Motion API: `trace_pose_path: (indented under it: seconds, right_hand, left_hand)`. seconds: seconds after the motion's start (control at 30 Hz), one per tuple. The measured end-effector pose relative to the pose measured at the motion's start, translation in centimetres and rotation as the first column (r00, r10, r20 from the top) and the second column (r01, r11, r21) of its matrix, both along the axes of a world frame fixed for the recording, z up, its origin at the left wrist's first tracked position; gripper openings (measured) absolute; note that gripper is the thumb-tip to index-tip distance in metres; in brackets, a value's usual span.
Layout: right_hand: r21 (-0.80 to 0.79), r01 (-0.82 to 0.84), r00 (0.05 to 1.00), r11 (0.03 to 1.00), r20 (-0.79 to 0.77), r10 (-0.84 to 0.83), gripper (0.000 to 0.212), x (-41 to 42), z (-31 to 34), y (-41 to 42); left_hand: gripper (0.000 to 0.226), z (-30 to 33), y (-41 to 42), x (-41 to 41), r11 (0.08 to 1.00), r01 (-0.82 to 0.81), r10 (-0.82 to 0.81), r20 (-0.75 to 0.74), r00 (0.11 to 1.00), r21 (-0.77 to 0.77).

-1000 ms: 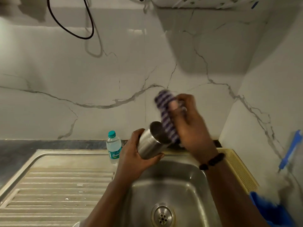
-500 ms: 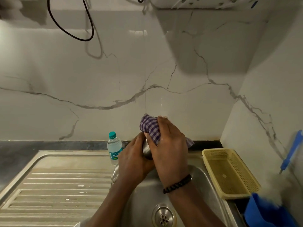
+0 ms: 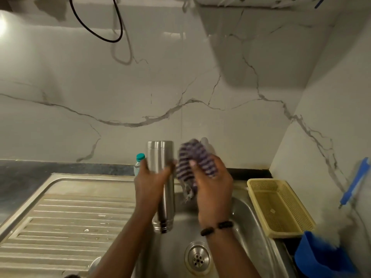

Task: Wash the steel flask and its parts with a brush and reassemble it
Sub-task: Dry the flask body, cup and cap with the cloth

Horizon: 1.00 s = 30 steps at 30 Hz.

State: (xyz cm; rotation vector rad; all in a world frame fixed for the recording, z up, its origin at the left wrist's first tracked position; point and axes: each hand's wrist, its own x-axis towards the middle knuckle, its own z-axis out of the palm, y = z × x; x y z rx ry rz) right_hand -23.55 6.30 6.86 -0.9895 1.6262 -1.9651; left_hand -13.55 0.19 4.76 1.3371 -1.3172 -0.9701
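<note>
The steel flask (image 3: 160,157) stands upside down above the sink basin (image 3: 247,221), its threaded mouth pointing down and its flat base up. My left hand (image 3: 148,183) grips the flask around its middle. To the right of the flask, my right hand (image 3: 212,187) holds a bunched purple checked cloth (image 3: 192,159), which sits just beside the flask's upper part. The cloth is blurred. No cap or brush is plainly visible in my hands.
A small plastic water bottle with a teal cap (image 3: 140,158) stands behind my left hand by the wall. A yellow mesh basket (image 3: 281,205) sits right of the basin, with a blue tub (image 3: 321,257) and a blue-handled brush (image 3: 355,183) beyond. The ribbed drainboard (image 3: 66,217) lies left.
The flask went from tilted with the cloth pushed at its open end to upright and inverted. My right hand drew the cloth off and now holds it beside the flask.
</note>
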Motion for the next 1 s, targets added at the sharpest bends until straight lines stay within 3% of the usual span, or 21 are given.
trace_pose_path:
  seconds: [0.03,0.1,0.17,0.23,0.37,0.43,0.5,0.6,0.67,0.87,0.93,1.0]
  right_hand:
    - [0.001,-0.046,0.981,0.999,0.191,0.045,0.024,-0.8,-0.5,0.1]
    - [-0.005,-0.027,0.954,1.000,0.298,0.028,0.042,-2.4,-1.4,0.2]
    - [0.003,-0.077,0.965,0.997,0.252,0.074,0.057,-3.1,-2.4,0.3]
    - [0.078,-0.193,0.975,0.978,0.128,0.182,0.052,-2.8,-3.4,0.6]
    - [0.226,-0.222,0.959,0.948,-0.126,0.255,0.042,-1.5,-4.6,1.5]
    - [0.238,-0.244,0.955,0.940,-0.112,0.276,0.040,-1.2,-4.1,1.7]
    - [0.220,-0.299,0.942,0.928,-0.089,0.325,0.052,-1.0,-3.4,1.9]
    - [0.313,-0.291,0.878,0.904,-0.289,0.382,0.083,0.1,-2.7,1.4]
    - [0.299,-0.268,0.867,0.916,-0.338,0.365,0.090,1.0,-2.4,0.7]
    - [0.219,-0.206,0.842,0.954,-0.457,0.287,0.072,2.0,-1.2,-0.4]
    - [0.219,-0.215,0.844,0.952,-0.448,0.294,0.070,1.9,-0.8,-1.0]
    - [0.223,-0.246,0.857,0.943,-0.405,0.319,0.067,1.5,0.0,-1.5]
  left_hand:
    - [0.064,-0.2,-0.6,0.7,0.994,-0.003,0.024,-0.201,0.979,0.106]
    - [0.070,-0.6,-1.5,1.7,0.953,0.053,0.117,-0.524,0.844,0.298]
    - [0.066,-1.0,-1.9,2.4,0.906,0.124,0.204,-0.674,0.710,0.404]
    - [0.060,-1.3,-1.9,2.4,0.869,0.206,0.265,-0.775,0.574,0.450]
    - [0.069,-2.4,-2.1,2.0,0.808,0.222,0.439,-0.808,0.392,0.546]
    - [0.070,-2.6,-2.1,2.1,0.790,0.203,0.503,-0.801,0.325,0.579]
    - [0.067,-2.3,-1.9,2.3,0.774,0.186,0.554,-0.790,0.264,0.605]
    - [0.073,-2.1,-1.7,2.3,0.755,0.205,0.588,-0.781,0.209,0.623]
    - [0.074,-2.4,-1.7,2.3,0.755,0.229,0.577,-0.788,0.214,0.614]
    - [0.077,-2.7,-1.3,2.9,0.727,0.322,0.455,-0.777,0.434,0.606]
    - [0.081,-2.5,-0.6,3.0,0.727,0.280,0.392,-0.714,0.580,0.627]
    - [0.092,-3.2,0.5,3.0,0.790,0.088,0.280,-0.485,0.828,0.607]
